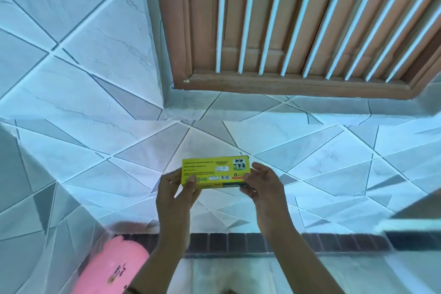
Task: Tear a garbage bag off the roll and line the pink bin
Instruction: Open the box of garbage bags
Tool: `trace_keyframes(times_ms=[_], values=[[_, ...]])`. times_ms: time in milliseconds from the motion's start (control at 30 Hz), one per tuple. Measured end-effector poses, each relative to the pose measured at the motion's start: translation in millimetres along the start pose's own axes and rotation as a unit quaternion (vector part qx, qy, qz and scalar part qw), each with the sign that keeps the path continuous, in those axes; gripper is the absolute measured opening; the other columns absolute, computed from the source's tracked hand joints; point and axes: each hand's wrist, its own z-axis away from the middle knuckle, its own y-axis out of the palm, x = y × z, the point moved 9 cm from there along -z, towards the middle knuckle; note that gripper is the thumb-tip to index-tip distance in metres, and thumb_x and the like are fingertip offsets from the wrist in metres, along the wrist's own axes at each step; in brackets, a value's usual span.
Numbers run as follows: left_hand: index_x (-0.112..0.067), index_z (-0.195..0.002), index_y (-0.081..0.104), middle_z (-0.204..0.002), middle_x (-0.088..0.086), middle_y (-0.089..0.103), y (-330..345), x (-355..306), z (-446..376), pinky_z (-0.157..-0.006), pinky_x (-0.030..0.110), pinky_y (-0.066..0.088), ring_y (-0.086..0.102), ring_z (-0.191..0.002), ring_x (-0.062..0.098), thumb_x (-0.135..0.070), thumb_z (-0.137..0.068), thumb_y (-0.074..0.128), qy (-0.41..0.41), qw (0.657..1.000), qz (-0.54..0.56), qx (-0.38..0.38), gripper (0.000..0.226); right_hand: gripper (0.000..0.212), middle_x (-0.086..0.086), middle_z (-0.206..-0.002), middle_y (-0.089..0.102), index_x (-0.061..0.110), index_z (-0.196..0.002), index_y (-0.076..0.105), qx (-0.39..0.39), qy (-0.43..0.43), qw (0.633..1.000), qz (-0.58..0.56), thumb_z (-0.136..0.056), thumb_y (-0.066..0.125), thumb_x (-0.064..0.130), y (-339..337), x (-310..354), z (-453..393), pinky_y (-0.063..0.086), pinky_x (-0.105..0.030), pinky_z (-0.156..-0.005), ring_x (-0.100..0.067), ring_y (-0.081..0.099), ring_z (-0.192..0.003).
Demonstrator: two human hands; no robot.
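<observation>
Box: a flat yellow cardboard box with black print, a barcode and a small picture on its face, held in the air in front of the person over the pale marble-patterned floor tiles; judged to hold the roll of garbage bags, though no roll or bag shows
Long axis: the box lies crosswise, left to right, printed face up toward the camera, one short end in each hand
Left hand: the left hand grasps the left end, thumb on the printed face, fingers curled beneath it
Right hand: the right hand clasps the right end, fingers wrapped over the far edge, thumb on the near lower corner
Bin: the pink plastic bin sits low at the left, near the left forearm, well apart from the box; only part of its rounded body shows, and I cannot tell whether it has a liner
Surroundings: a brown wooden door with white bars stands ahead; a dark brick-like strip crosses the floor below the arms
Stage: early, by my judgement; box shut, no bag out, bin unlined
Coming move: likely opening one short end; both hands sit equally near an end, while the left is nearer the bin
</observation>
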Motion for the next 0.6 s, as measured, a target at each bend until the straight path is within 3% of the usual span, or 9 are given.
trace_keyframes(times_ms=[67,267,333,467,600], values=[[-0.024,-0.089,0.059,-0.103,0.009,0.065,-14,10,14,-0.08,0.028,0.059,0.065,-0.089,0.02,-0.002,-0.088,0.057,-0.026,1.0,0.002,-0.001,0.023,0.03,-0.011,-0.092,0.066,0.01,-0.097,0.06,-0.001,0.027,0.999,-0.031,-0.068,0.065,0.013,-3,-13,17,0.046,-0.029,-0.07,-0.02,0.059,-0.074],[-0.022,-0.097,0.054,-0.1,0.008,0.065,-36,25,47,-0.085,0.029,0.057,0.063,-0.089,0.02,-0.001,-0.088,0.056,-0.076,0.997,0.025,-0.002,0.022,0.012,-0.006,-0.081,0.07,0.008,-0.088,0.062,-0.001,0.031,0.999,-0.021,-0.079,0.068,0.013,-12,-27,57,0.048,-0.03,-0.073,-0.018,0.062,-0.073],[-0.021,-0.098,0.053,-0.093,0.006,0.069,-37,27,54,-0.081,0.025,0.058,0.067,-0.083,0.017,-0.003,-0.087,0.057,-0.094,0.995,0.037,-0.004,0.021,0.006,-0.006,-0.083,0.07,0.008,-0.089,0.064,-0.023,0.012,1.0,0.003,-0.084,0.064,0.011,-18,-26,65,0.049,-0.029,-0.073,-0.017,0.062,-0.073],[-0.023,-0.101,0.055,-0.079,-0.003,0.074,-32,28,55,-0.07,0.019,0.057,0.07,-0.075,0.011,-0.008,-0.082,0.064,-0.094,0.995,0.017,0.019,0.027,0.016,-0.008,-0.095,0.07,0.02,-0.099,0.063,-0.042,-0.034,0.992,0.111,-0.087,0.061,0.009,-25,-15,66,0.053,-0.028,-0.074,-0.013,0.066,-0.077],[-0.025,-0.099,0.057,-0.08,-0.003,0.075,-22,22,58,-0.074,0.024,0.056,0.07,-0.077,0.014,-0.022,-0.069,0.07,-0.076,0.996,-0.014,0.036,0.033,0.023,-0.007,-0.101,0.07,0.019,-0.11,0.062,-0.012,-0.053,0.981,0.187,-0.09,0.056,0.01,-26,-4,62,0.052,-0.02,-0.069,-0.006,0.066,-0.075]])
